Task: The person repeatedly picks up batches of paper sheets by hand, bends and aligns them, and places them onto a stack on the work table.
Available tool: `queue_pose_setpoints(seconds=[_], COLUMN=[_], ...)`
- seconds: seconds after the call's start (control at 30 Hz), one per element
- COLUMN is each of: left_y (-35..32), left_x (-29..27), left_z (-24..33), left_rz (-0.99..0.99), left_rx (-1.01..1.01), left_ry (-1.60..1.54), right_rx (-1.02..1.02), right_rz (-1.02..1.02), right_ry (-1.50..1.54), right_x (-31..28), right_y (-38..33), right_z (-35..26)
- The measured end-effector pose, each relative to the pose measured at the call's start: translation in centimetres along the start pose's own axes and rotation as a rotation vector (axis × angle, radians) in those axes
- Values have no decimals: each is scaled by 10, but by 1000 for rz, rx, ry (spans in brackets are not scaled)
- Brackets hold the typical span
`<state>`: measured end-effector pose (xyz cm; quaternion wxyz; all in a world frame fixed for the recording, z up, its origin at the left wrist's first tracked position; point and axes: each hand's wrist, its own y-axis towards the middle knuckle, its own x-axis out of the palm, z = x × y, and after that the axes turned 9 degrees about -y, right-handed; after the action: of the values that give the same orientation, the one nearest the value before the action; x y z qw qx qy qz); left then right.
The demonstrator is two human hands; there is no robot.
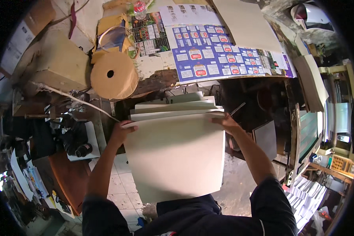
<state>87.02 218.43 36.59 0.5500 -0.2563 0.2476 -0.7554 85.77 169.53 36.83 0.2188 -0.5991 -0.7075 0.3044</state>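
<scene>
A person in a dark long-sleeved top, seen from above, holds a large grey cardboard sheet [175,157] out over the lap, its near edge reaching down to the chest and its far edge level with both hands. The left hand [122,131] grips the sheet's far left corner, fingers curled under the board and thumb on top; the right hand [225,122] clamps the far right corner in the same way, closed on the edge. Just beyond the held sheet, a fanned stack of similar grey boards [177,107] lies with its edges stepped one behind another, touching or nearly touching the held board's far edge; whether the fingers also catch the next board down cannot be told. Behind the stack runs a worn workbench [157,76] with flaking paint. On it sits a thick roll of brown paper tape [113,74], its core hole facing up, beside a brown cardboard box [57,63] at the left. A printed sheet of blue, red and white labels [214,53] lies flat across the bench's middle, with a plain beige board [246,23] overlapping its far right side. A thin white cord [78,100] slants from the box towards the left hand. Below the left forearm, a pale tiled floor [120,185] shows, and stacks of white paper [306,192] sit low at the right, well apart from both hands
</scene>
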Motion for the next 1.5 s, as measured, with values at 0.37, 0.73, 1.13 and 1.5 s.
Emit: queue_pose_setpoints(seconds=[0.37, 0.73, 1.13, 1.5], left_y=[-44, -5, -56, -305], left_x=[98, 77, 44, 129], left_z=[-21, -43, -94, -360], left_rz=[488, 645, 658, 726], left_rx=[612, 575, 130, 211], left_ry=[830, 1068, 331, -736], right_rx=[-448, -508, -46, 269], right_rz=[125, 246, 466, 340], right_ry=[-1054, -1244, -829, 256], right_x=[96, 77, 26, 74], right_y=[-73, -24, -27, -285], right_z=[-22, 14, 42, 304])
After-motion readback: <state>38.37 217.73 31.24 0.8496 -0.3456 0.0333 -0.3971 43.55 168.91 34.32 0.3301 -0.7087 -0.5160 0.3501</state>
